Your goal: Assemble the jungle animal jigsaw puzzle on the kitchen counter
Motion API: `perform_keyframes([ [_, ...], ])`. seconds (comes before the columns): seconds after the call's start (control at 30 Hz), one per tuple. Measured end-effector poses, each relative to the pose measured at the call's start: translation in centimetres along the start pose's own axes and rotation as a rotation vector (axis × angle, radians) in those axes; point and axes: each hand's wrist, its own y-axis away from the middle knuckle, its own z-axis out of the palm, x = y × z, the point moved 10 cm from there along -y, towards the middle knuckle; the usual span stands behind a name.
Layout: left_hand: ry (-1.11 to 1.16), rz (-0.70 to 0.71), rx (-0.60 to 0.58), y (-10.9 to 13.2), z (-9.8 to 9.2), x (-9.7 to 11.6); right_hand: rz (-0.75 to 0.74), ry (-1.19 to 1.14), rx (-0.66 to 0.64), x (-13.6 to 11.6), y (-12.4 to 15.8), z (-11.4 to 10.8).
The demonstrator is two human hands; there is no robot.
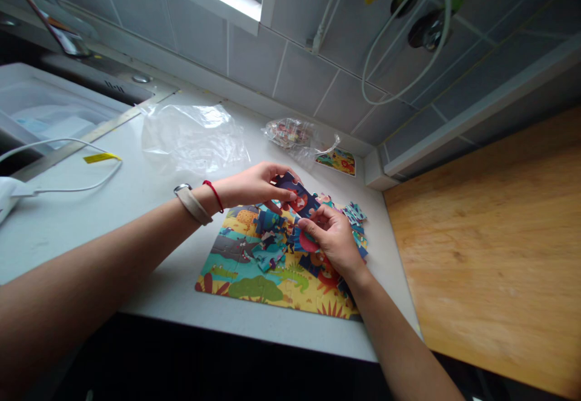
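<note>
A dark blue jigsaw puzzle piece (309, 202) with a red figure is held up between my two hands; whether it is one piece or several joined, I cannot tell. My left hand (263, 184) pinches its left side, thumb across the front. At its lower right corner, my right hand (336, 239) is closed with thumb and fingers on the edge. Below them lies a colourful jigsaw puzzle (254, 289) with a hippo, crocodiles and bushes. Loose puzzle pieces (271, 254) are scattered on top of it, and more pieces (355, 212) lie at its right, partly behind my right hand.
On the white counter (167, 286) lie a clear plastic bag (193, 138), a crumpled bag of pieces (290, 132) and a small picture card (337, 161). A white cable (75, 190) and a sink with a plastic tub (49, 95) are left; a wooden board (490, 250) is right.
</note>
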Motion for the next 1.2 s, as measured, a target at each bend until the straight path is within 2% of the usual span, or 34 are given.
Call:
perform_keyframes([
  [0.1,-0.042,-0.031,-0.031,1.3,-1.2,0.9,-0.034,-0.041,-0.053,-0.4,-0.2,0.0],
  [0.2,-0.143,-0.089,-0.076,3.6,-2.4,1.7,-0.104,-0.035,-0.066,-1.1,-0.2,-0.4],
  [0.33,-0.409,-0.229,-0.240,6.6,-2.5,0.9,-0.149,-0.015,-0.089,-1.7,0.0,-0.1],
  [0.43,-0.669,-0.301,-0.291,7.1,-3.1,-0.1,-0.187,0.036,-0.137,-2.2,0.4,0.7],
  [0.53,-0.904,-0.356,-0.312,6.6,-3.4,-0.9,-0.260,0.140,-0.143,-2.7,0.7,1.0],
  [0.63,-1.154,-0.410,-0.257,5.5,-4.0,-1.1,-0.327,0.189,-0.127,-3.1,0.8,0.9],
  [0.7,-1.245,-0.439,-0.236,4.8,-4.1,-1.1,-0.346,0.186,-0.131,-3.2,0.8,1.0],
  [0.83,-1.266,-0.475,-0.228,4.2,-4.4,-1.7,-0.337,0.216,-0.170,-3.0,0.8,1.3],
  [0.93,-1.270,-0.483,-0.174,4.1,-5.2,-2.0,-0.358,0.257,-0.179,-3.1,0.9,1.3],
  [1.1,-1.300,-0.344,-0.044,4.6,-5.7,-1.0,-0.387,0.262,-0.200,-3.3,1.1,1.4],
  [1.2,-1.308,-0.221,0.051,6.4,-5.2,0.0,-0.416,0.278,-0.200,-3.6,1.2,1.4],
])
